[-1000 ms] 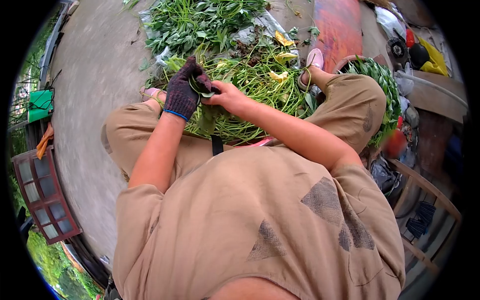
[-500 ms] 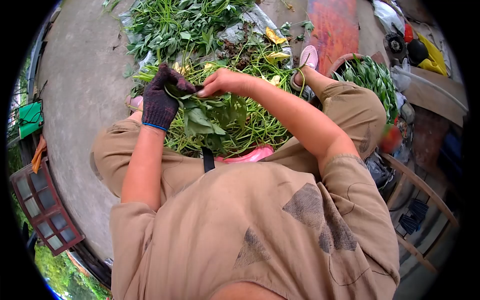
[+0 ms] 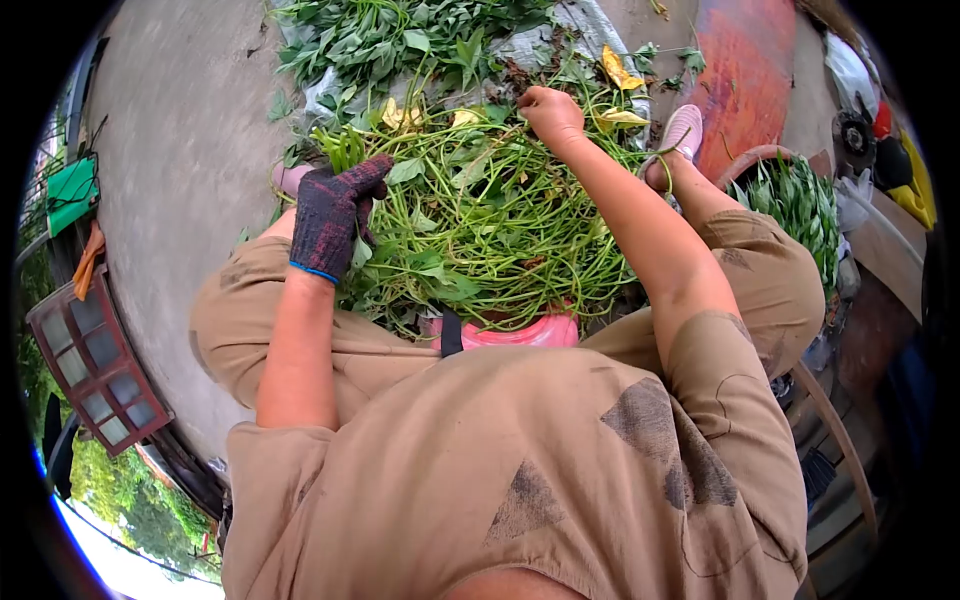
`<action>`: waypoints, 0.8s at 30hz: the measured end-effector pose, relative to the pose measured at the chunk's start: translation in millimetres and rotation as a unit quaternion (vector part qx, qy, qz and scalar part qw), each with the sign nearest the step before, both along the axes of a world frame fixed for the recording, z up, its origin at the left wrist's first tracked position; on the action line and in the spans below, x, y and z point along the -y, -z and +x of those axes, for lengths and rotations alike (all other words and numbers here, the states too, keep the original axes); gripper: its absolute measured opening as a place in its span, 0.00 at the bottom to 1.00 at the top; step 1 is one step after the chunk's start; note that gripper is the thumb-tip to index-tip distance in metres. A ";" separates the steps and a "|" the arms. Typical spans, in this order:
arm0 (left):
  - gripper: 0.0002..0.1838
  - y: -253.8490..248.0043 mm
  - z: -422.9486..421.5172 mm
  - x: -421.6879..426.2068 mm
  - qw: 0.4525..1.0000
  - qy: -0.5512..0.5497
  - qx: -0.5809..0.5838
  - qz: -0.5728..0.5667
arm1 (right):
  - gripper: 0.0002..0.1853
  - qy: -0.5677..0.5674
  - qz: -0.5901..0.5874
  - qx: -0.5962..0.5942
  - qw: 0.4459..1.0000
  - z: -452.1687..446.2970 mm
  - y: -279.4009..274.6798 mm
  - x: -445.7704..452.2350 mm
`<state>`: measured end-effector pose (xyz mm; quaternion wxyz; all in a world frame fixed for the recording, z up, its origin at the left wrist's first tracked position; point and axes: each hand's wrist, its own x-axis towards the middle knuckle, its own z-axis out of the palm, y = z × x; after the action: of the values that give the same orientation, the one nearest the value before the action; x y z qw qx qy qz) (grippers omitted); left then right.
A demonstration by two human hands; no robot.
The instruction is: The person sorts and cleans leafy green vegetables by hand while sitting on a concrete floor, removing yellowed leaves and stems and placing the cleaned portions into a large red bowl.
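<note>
My left hand, in a dark knitted glove with a blue cuff, is closed round a bunch of green stems whose pale ends stick out above it. Leaves hang beside the glove. My bare right hand is over the far side of the tangled vine pile, fingers pressed together; whatever they pinch is too small to name. The pile lies between my legs, partly over a pink object. Yellow leaves lie around its far edge.
Leafy greens lie on a pale sheet farther off. A round container of leaves stands beyond my right knee. A red-painted board is at the upper right, and a wooden chair frame at lower right.
My right hand has moved away from my left hand, up and right over the vine pile. The leaves once held between both hands now hang lower by the glove. The view has shifted slightly.
</note>
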<state>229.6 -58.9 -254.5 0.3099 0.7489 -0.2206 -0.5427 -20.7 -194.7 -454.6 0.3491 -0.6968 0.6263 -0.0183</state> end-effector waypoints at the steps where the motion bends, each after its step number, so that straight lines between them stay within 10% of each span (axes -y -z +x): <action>1: 0.16 3.0 2.5 -1.7 1.000 0.003 0.015 -0.001 | 0.07 -0.043 -0.040 -0.004 0.998 15.6 7.2 -3.5; 9: 0.14 15.0 24.3 -20.0 0.999 -0.029 0.012 0.018 | 0.14 -0.323 -0.011 0.044 0.945 110.2 -6.3 -50.7; 15: 0.10 13.8 34.6 -25.0 0.999 -0.044 -0.007 0.018 | 0.13 -0.312 0.039 0.012 0.949 142.8 4.1 -91.9; 24: 0.09 29.8 35.9 -40.7 0.994 -0.069 -0.066 0.049 | 0.08 -0.302 -0.193 0.324 0.875 92.7 -99.2 -120.7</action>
<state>265.6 -18.2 -284.3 0.3239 0.7391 -0.1204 -0.5783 72.1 -74.0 -355.4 0.3796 -0.8608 0.2208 -0.2572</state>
